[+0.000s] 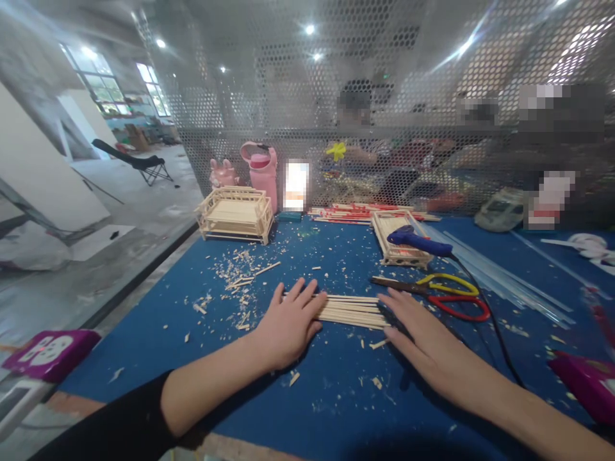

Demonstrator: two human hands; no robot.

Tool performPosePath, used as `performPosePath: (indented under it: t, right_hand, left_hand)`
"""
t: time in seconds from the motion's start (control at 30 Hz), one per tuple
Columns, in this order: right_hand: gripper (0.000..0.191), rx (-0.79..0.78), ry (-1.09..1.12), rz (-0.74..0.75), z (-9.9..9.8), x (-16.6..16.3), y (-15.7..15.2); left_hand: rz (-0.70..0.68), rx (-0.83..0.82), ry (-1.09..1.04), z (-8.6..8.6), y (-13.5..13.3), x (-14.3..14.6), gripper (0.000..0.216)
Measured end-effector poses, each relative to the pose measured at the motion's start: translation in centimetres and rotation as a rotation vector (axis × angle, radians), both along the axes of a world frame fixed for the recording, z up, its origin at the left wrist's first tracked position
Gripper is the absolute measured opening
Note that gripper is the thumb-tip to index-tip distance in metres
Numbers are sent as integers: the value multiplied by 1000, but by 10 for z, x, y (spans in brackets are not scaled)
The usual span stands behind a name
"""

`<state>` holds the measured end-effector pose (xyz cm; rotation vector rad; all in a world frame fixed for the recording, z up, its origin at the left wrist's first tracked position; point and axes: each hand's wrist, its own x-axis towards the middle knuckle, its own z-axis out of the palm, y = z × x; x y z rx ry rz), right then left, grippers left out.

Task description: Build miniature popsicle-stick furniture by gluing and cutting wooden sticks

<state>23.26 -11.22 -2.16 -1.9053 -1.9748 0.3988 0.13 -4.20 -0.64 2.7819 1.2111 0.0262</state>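
Note:
A row of thin wooden sticks (353, 309) lies flat on the blue table mat (202, 358). My left hand (289, 323) rests open with its fingers spread over the left ends of the sticks. My right hand (423, 342) lies flat and open, its fingertips touching the right ends. Neither hand holds anything.
Yellow and red scissors (446, 296) and a blue glue gun (419, 242) with a black cord lie beyond my right hand. The gun rests on a stick frame (398, 238). A small stick bed (236, 214), pink bottle (264, 168), wood chips (236, 278), clear glue rods (500, 275) and mesh screen (432, 128) stand behind.

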Motion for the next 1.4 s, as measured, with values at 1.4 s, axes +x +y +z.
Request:
performPosePath:
  t: [1.4]
  right_hand:
    - [19,156,-133,32,6,-22,46]
  left_hand:
    - [154,111,-502,20,55,-18,45]
